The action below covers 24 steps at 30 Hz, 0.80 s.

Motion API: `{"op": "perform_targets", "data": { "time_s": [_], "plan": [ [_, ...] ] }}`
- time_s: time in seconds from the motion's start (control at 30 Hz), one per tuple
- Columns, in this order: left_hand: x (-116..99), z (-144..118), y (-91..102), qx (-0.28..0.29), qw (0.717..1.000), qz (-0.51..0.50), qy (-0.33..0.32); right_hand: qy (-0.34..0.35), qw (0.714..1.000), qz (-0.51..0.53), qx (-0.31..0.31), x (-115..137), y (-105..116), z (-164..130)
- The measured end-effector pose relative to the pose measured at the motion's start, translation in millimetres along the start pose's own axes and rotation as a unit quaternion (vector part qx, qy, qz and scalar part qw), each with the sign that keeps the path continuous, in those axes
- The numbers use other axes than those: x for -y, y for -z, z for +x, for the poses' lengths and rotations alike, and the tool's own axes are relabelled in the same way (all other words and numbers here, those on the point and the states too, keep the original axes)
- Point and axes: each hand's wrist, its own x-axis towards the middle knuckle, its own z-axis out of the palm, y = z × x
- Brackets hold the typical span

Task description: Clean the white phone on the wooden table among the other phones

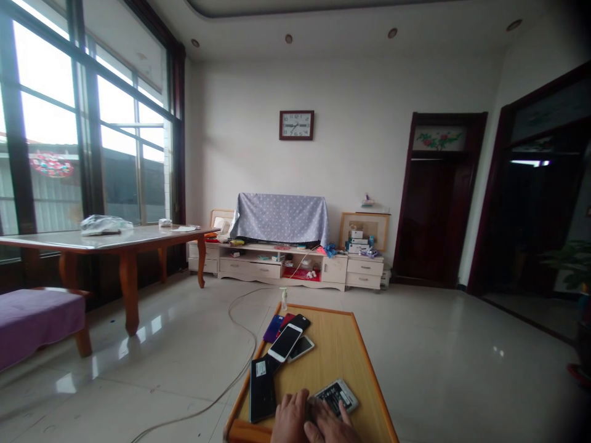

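Head cam view, looking down the room: both hands sit at the near end of the low wooden table, right at the bottom edge of the shot. The right hand lies flat over the lower part of an opened phone with its insides showing, fingers resting on it rather than pinching anything. The left hand is pressed down beside it, fingers together, touching the right one. Judging by that, the phone is open already and whatever's being done inside looks barely started. Just left of the hands lies a black case, and further up the table a pile of phones overlaps. A small bottle stands at the far edge.
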Motion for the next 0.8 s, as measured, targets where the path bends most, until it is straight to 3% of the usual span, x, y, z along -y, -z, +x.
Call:
{"op": "perform_targets", "data": {
  "time_s": [0.13,0.2,0.37,0.47,0.67,0.73,0.8],
  "plan": [
    [-7.1,-4.5,4.9,-0.016,1.000,-0.002,-0.005,-0.074,0.997,-0.028,0.010,-14.0,43.2,2.3],
    [-7.0,-5.2,5.1,-0.017,1.000,-0.005,-0.013,-0.105,0.994,-0.039,0.002,-12.8,52.3,3.9],
    [0.3,-2.0,-2.1,-0.016,1.000,-0.012,-0.001,-0.024,0.998,0.015,0.058,16.7,35.7,1.3],
    [2.5,-0.1,-7.5,-0.012,1.000,-0.008,0.011,0.016,0.997,0.033,0.075,18.4,27.8,-0.7],
    [-4.1,-3.0,-6.2,-0.047,0.999,-0.005,0.000,-0.103,0.993,-0.059,-0.013,-30.2,45.0,7.3],
    [-7.1,-4.5,-3.5,-0.040,0.999,-0.006,0.005,-0.130,0.989,-0.067,-0.021,-32.2,46.2,9.3],
    [-8.8,-5.1,-2.4,-0.043,0.999,-0.011,0.013,-0.102,0.994,-0.049,-0.009,-20.8,41.0,8.5]
  ]
}}
